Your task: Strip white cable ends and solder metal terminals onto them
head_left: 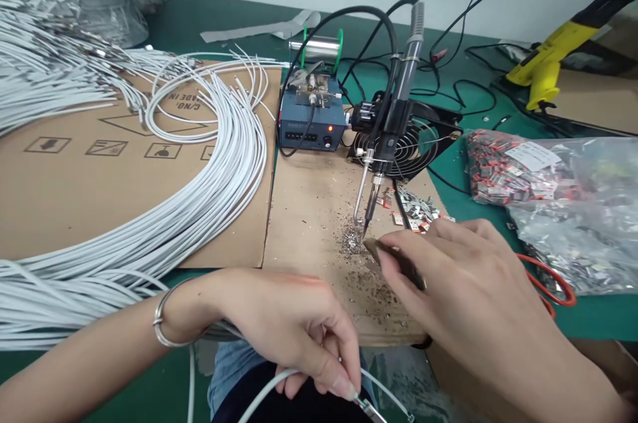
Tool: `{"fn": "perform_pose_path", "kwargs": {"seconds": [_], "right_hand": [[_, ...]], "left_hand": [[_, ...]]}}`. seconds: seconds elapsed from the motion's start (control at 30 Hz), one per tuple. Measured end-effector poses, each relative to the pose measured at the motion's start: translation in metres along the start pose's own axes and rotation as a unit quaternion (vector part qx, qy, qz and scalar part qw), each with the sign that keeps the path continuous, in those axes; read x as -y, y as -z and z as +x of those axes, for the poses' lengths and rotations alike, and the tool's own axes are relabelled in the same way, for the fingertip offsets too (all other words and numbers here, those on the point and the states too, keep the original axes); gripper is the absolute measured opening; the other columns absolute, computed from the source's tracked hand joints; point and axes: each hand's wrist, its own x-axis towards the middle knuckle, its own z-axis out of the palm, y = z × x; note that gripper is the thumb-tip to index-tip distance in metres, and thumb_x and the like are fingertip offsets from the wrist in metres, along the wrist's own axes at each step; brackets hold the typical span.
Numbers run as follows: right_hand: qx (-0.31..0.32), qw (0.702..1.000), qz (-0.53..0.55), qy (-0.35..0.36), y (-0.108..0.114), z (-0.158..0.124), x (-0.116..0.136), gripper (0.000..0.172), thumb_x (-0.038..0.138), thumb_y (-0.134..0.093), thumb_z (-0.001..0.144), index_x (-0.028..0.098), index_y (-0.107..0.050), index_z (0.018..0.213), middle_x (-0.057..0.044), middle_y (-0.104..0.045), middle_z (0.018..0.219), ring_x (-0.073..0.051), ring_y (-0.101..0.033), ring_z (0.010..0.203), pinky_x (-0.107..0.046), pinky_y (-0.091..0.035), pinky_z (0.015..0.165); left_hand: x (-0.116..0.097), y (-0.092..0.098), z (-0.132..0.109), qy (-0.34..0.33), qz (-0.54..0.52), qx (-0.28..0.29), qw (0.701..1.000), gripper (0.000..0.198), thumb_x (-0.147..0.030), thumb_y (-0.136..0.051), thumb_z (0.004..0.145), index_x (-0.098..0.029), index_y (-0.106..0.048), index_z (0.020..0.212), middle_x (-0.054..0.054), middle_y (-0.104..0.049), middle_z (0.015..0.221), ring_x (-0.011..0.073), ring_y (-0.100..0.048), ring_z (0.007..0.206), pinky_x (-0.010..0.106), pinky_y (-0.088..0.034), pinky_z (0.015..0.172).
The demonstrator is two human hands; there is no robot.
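The soldering iron (393,104) stands tilted in its holder, its tip down on a wooden board (309,210) amid a scatter of solder crumbs (351,240). Just right of that tip, the right hand (463,277) has its fingers drawn together around a small dark piece (391,258). The end of the piece lies almost against the tip; what it is cannot be told. Well below the iron, at the near edge, the left hand (294,323) pinches a white cable (269,390) between thumb and forefinger. The other fingers are curled in, and a metal end shows just past the fingertips. A silver bracelet (162,316) sits on that wrist. Left of the iron is a blue soldering station (312,120) with a solder spool (321,47) behind it. Further left, a big bundle of white cables (199,197) loops over flattened cardboard (74,183). Directly behind the iron lies a black fan (428,137), and loose connectors (416,210) are heaped just right of the tip. To the far right of the iron is a clear bag of parts (558,197), with a yellow glue gun (545,67) above it.
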Motion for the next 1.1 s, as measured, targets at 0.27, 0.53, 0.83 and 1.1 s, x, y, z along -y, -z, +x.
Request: {"fn": "perform_pose_path", "kwargs": {"seconds": [0.27,0.53,0.83,1.1], "right_hand": [[-0.034,0.956,0.250,-0.151,-0.023,-0.003,-0.017,0.011,0.020,-0.054,0.079,0.019,-0.058,0.069,0.001,-0.059,0.056,-0.014,-0.055,0.051,-0.026,-0.039,0.052],[-0.081,0.986,0.134,-0.053,-0.023,-0.017,-0.009,0.006,0.016,-0.057,0.081,0.016,-0.062,0.079,-0.001,-0.061,0.059,-0.018,-0.053,0.056,-0.033,-0.034,0.062],[-0.079,0.990,0.116,-0.006,-0.027,-0.022,-0.011,0.011,0.013,-0.055,0.084,0.017,-0.062,0.076,0.000,-0.059,0.055,-0.018,-0.045,0.056,-0.032,-0.029,0.060],[-0.085,0.954,0.255,-0.135,-0.034,-0.016,-0.022,0.007,0.019,-0.057,0.081,0.018,-0.061,0.075,0.001,-0.056,0.059,-0.015,-0.052,0.056,-0.029,-0.040,0.058]], "left_hand": [[0.003,-0.001,-0.005,-0.055,-0.036,-0.025,0.998,0.009,-0.018,-0.062,0.078,-0.011,-0.068,0.081,-0.003,-0.053,0.057,0.0033,-0.047,0.037,0.011,-0.039,0.037],[-0.007,0.001,-0.012,-0.057,-0.025,-0.044,0.997,0.007,-0.016,-0.061,0.078,-0.012,-0.067,0.078,-0.004,-0.052,0.051,0.0048,-0.047,0.039,0.012,-0.038,0.038],[-0.005,0.002,-0.011,-0.028,-0.078,-0.116,0.990,0.008,-0.021,-0.065,0.075,-0.014,-0.063,0.079,-0.005,-0.050,0.051,0.0048,-0.048,0.042,0.012,-0.037,0.038],[-0.010,0.007,-0.011,0.011,-0.078,-0.123,0.989,0.014,-0.023,-0.070,0.071,-0.014,-0.062,0.079,-0.006,-0.053,0.049,0.0052,-0.048,0.041,0.014,-0.036,0.039]]}}
